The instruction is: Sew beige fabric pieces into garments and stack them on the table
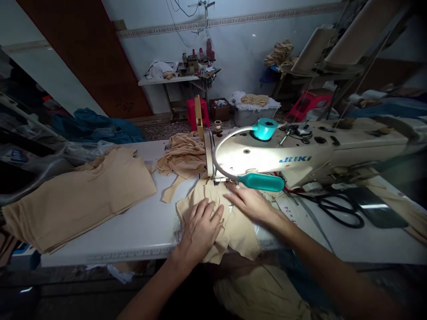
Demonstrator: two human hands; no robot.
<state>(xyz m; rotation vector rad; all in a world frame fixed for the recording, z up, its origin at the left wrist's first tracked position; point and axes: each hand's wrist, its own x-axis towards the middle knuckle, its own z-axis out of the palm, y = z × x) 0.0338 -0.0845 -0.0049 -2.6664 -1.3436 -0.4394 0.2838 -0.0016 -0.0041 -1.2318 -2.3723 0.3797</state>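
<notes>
A beige cloth piece (240,229) lies under the needle end of a white sewing machine (260,153) and hangs over the table's front edge. My left hand (203,226) rests flat on this cloth with its fingers a little spread. To the right of the needle, my right hand (248,200) lies on the cloth's edge, fingers stretched toward the presser foot and partly hidden by the lamp. A teal lamp (262,182) lights the needle area. Behind the needle, crumpled beige cloth (183,155) is heaped on the table.
Stacked beige panels (83,195) cover the table's left side. Black scissors (343,209) and a dark flat phone-like object (376,206) lie at the right. The white table (143,231) has a ruler strip along its front edge. Red stools (198,113) stand beyond.
</notes>
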